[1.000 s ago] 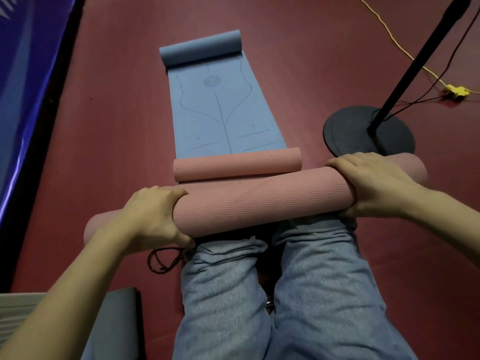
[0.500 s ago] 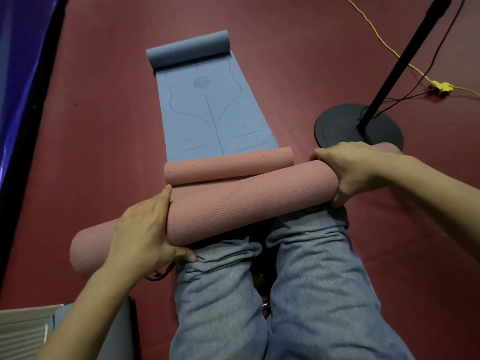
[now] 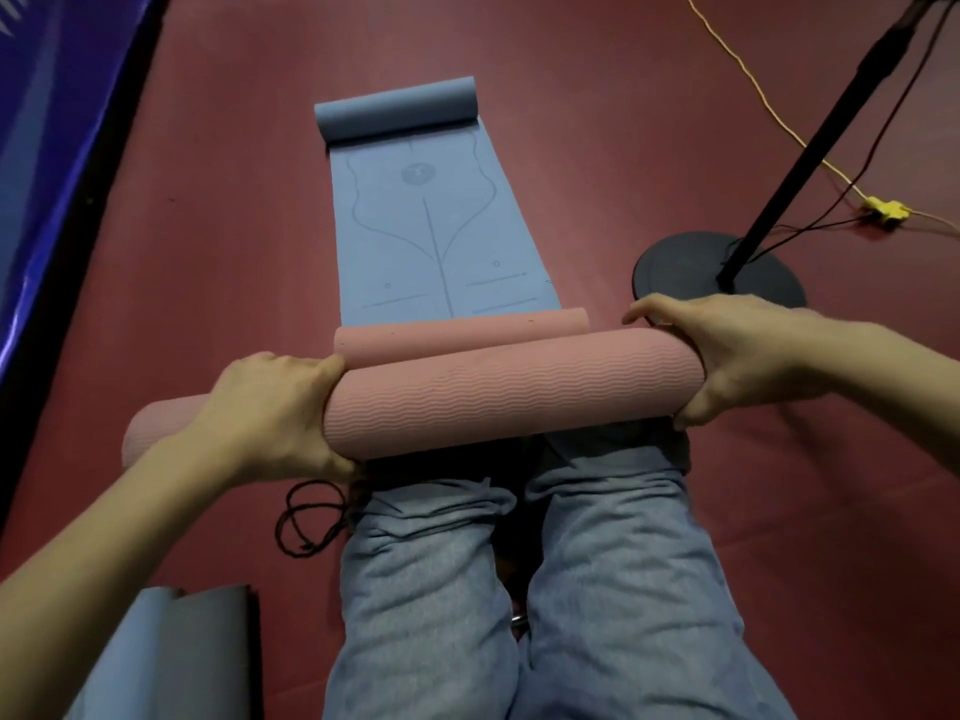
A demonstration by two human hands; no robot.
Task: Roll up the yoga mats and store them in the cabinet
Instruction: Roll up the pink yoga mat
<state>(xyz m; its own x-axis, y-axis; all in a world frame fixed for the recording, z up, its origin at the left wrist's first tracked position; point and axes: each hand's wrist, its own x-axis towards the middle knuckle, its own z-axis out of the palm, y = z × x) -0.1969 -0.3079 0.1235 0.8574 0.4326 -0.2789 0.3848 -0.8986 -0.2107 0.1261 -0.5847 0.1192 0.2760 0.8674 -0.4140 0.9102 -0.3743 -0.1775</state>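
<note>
Left hand (image 3: 270,407) wraps the pink roll (image 3: 498,394) near its 9 o'clock end; right hand (image 3: 727,356) cups the 3 o'clock end, thumb under, fingers over, likely squaring the coil and keeping it tight. Roll sits above the knees (image 3: 519,511). At 12 o'clock: pink loose flap (image 3: 457,337), then blue mat (image 3: 431,226), mostly flat. No cabinet in view.
</note>
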